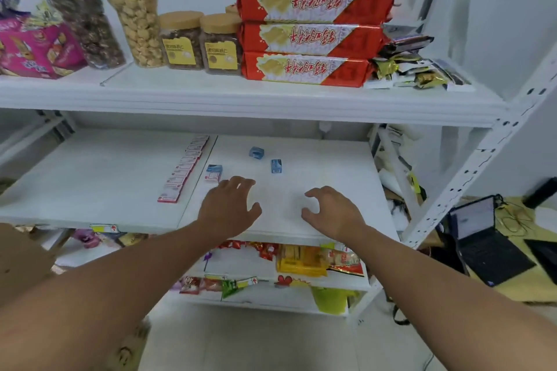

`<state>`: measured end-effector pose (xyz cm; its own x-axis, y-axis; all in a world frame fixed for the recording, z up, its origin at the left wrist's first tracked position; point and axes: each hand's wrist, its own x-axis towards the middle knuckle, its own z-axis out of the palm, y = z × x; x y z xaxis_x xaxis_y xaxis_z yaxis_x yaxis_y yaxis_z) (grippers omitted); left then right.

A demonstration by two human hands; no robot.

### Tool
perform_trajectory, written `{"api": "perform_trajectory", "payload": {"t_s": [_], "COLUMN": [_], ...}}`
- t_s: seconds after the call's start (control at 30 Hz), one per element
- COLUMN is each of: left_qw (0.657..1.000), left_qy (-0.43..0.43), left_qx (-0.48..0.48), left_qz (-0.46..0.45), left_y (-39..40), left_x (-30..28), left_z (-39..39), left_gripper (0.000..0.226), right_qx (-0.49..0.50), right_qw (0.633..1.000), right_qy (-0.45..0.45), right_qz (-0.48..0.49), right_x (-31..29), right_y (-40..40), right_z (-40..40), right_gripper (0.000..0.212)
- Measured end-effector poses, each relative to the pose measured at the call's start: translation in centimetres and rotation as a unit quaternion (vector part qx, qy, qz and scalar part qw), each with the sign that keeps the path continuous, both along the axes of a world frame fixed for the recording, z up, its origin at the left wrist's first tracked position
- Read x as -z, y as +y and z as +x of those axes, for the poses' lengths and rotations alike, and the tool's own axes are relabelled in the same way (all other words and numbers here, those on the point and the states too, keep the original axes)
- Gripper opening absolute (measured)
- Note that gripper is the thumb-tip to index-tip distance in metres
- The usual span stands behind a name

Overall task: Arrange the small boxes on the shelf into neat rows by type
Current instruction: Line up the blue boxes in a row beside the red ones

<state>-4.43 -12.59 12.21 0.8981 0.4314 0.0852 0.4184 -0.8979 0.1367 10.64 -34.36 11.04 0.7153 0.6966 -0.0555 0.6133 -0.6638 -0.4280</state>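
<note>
Middle shelf [331, 166], head view. Your left hand [230, 206] is over the front of the board, fingers spread wide, holding nothing. Your right hand [333, 211] is just beside it to the right, fingers curled loosely and apart, also holding nothing. Neither hand touches a box.

Where the boxes are:
- Red-and-white boxes [184, 170]: one row along the seam between the two boards, running front to back, each touching the next. This type looks finished.
- Blue boxes, three, loose and well apart from one another. One [214, 172] lies just beyond your left fingertips and near the red-and-white row. One [256, 152] sits further back and looks tilted. One [276, 166] stands to the right of the others, nearer your right hand's side.

Step in hand, as I judge it: first type sorted, the blue ones not yet gathered; both hands poised to reach.

Next move calls for: reach forward with the left hand to the nearest blue box, close the fingers narrow on its sides, keep clear of the red-and-white row so you don't knock it. Your right hand can take the rightmost one. Set all three facing alike, touching, in a line parallel to the finished row. The back one will probably need turning; its face is too blurred to read
</note>
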Motion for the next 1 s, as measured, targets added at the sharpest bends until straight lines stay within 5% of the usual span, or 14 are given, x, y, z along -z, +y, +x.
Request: {"api": "perform_trajectory", "payload": {"t_s": [0.6, 1.0], "left_qw": [0.993, 0.995], "left_qy": [0.015, -0.027], "left_qx": [-0.096, -0.008], "left_qz": [-0.066, -0.092], "left_y": [-0.3, 10.0], "left_x": [5.4, 10.0], "left_z": [0.1, 3.6], "left_gripper": [0.066, 0.066], "right_qx": [-0.054, 0.025], "right_qw": [0.996, 0.995], "right_qy": [0.067, 0.023], "right_qz": [-0.035, -0.093], "right_x": [6.8, 8.4], "right_y": [0.9, 10.7], "right_z": [3.1, 5.1], "right_gripper": [0.054, 0.054]}}
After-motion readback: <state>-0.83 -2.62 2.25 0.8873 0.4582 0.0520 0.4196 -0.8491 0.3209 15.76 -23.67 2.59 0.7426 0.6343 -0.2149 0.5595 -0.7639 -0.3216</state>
